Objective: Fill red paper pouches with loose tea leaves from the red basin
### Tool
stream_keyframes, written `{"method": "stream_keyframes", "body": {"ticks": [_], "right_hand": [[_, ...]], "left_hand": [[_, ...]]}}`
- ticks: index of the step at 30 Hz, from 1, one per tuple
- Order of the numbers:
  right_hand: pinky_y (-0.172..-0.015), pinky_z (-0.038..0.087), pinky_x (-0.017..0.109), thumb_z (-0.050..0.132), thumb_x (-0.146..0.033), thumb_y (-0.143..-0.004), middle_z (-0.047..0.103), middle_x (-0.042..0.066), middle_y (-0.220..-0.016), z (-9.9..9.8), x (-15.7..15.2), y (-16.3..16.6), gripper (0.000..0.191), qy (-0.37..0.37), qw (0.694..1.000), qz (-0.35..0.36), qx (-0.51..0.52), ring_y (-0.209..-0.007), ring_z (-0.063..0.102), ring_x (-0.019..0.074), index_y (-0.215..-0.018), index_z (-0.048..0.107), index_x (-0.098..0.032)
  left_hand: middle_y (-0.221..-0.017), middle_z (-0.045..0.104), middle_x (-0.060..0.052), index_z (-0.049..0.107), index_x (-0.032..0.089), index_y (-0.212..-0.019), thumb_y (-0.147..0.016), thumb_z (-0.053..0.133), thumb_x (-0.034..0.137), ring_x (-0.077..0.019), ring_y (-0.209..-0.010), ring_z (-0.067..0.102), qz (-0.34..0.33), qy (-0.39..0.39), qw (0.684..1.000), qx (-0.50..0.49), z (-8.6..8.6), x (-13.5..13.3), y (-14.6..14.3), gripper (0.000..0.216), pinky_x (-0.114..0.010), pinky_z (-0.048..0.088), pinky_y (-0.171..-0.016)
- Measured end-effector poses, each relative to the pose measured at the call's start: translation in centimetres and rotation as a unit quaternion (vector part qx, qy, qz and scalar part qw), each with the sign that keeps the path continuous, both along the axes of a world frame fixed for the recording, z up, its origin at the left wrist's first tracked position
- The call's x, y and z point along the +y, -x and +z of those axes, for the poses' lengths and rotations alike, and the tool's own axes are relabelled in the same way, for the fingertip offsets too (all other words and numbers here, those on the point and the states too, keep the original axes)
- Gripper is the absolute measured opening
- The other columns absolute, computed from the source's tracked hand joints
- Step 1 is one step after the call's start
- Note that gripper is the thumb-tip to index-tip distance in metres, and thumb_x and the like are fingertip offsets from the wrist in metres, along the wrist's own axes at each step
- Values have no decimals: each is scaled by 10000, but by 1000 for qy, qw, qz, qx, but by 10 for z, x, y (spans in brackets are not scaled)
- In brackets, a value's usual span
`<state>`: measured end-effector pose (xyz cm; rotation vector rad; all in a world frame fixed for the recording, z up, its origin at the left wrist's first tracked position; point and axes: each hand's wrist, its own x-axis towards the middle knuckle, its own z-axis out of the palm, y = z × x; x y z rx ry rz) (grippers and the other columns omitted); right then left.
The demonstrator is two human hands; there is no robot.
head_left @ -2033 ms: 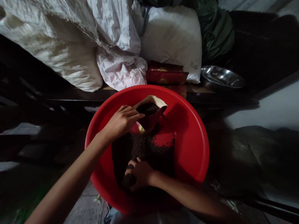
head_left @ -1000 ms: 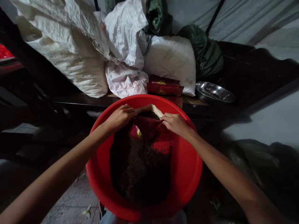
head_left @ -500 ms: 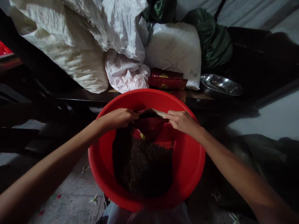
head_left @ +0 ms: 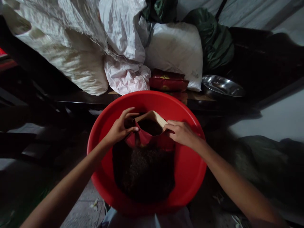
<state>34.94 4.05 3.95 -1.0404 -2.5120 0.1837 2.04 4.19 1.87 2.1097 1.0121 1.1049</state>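
Note:
A big red plastic basin [head_left: 190, 177] sits in front of me with a heap of dark loose tea-like material [head_left: 143, 172] in it. A small red packet [head_left: 149, 137] with a pale lining stands open above the heap, with dark material inside. My left hand [head_left: 121, 128] pinches the packet's left rim. My right hand [head_left: 179, 133] grips its right rim. Both hands hold the mouth apart.
Behind the basin, a dark bench [head_left: 78, 98] carries white woven sacks [head_left: 71, 53], crumpled white plastic [head_left: 127, 77], stacked red packets [head_left: 168, 80], a steel bowl [head_left: 222, 85] and a green bag [head_left: 211, 41]. Bare floor [head_left: 85, 209] lies lower left.
Two seconds ago my right hand was scooping in the heap; it has come up to the packet's right rim. Both hands have since pulled the packet nearer me, its mouth wider.

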Motion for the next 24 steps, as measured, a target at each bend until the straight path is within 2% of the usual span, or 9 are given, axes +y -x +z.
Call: {"method": "stream_keyframes", "body": {"ticks": [2, 4, 8, 11, 13, 14, 17, 21, 24], "right_hand": [[-798, 536, 323, 663, -142, -884, 691, 58, -1022, 4, -4, 0, 96, -9, 1000, -22, -17, -975, 664, 215, -898, 718, -218], [-857, 571, 382, 766, -224, -839, 659, 106, -1247, 10, -10, 3, 64, -9, 1000, -26, -14, -1161, 634, 283, -879, 717, -217], [-1155, 450, 607, 855, -502, -789, 436, 134, -1618, 20, -28, 32, 373, -58, 998, 18, 15, -1503, 366, 404, -1003, 751, -215], [-1207, 406, 594, 768, -431, -903, 522, 133, -1571, 15, -40, 65, 260, -135, 990, 22, 34, -1491, 399, 383, -987, 749, -186], [-1083, 527, 463, 681, -229, -962, 703, 110, -1319, 4, -45, 81, 91, -177, 981, -1, 75, -1261, 605, 291, -895, 723, -186], [-983, 566, 398, 649, -159, -967, 745, 93, -1171, -2, -45, 85, 127, -192, 976, -18, 104, -1103, 662, 244, -858, 706, -191], [-760, 559, 315, 653, -152, -974, 721, 62, -898, -17, -45, 84, 196, -215, 957, -68, 180, -794, 644, 177, -785, 654, -205], [-785, 521, 328, 719, -208, -953, 718, 35, -855, -18, -51, 79, 248, -229, 959, 12, 165, -798, 629, 171, -730, 609, -215], [-907, 505, 372, 759, -232, -927, 759, 20, -966, -10, -59, 88, 226, -234, 960, 80, 131, -953, 653, 195, -745, 626, -212]], "left_hand": [[-1385, 674, -149, 438, 255, -1525, -930, 731, 397, -250, -1175, 717, 36, 51, 996, -61, -29, -7, 5, 678, -390, 610, -980], [-1233, 758, -106, 649, 225, -1317, -929, 722, 419, -245, -1081, 750, 64, 73, 995, -30, -56, -15, 8, 440, -353, 616, -937], [-1008, 798, -83, 753, 187, -1046, -944, 662, 372, -222, -884, 755, 122, 56, 991, -9, -86, -23, 6, 230, -308, 606, -794], [-913, 777, -69, 742, 182, -935, -950, 602, 304, -189, -814, 718, 143, 42, 989, -19, -86, -23, 3, 186, -278, 570, -756], [-864, 758, -53, 732, 179, -903, -931, 601, 277, -174, -779, 696, 149, 37, 988, -23, -83, -24, 3, 166, -266, 551, -744], [-844, 749, -45, 727, 178, -902, -924, 608, 275, -169, -761, 688, 155, 36, 987, -26, -82, -26, 5, 156, -260, 542, -729], [-829, 742, -34, 715, 174, -911, -939, 620, 297, -167, -745, 686, 173, 42, 983, -36, -86, -40, 13, 158, -249, 528, -684], [-928, 748, -51, 691, 180, -927, -984, 596, 321, -183, -843, 717, 149, 54, 987, -29, -82, -62, 19, 179, -276, 565, -765], [-1253, 689, -112, 623, 212, -1199, -970, 614, 284, -242, -1140, 683, 124, -35, 992, -17, -53, -73, 15, 240, -380, 565, -956]]}}
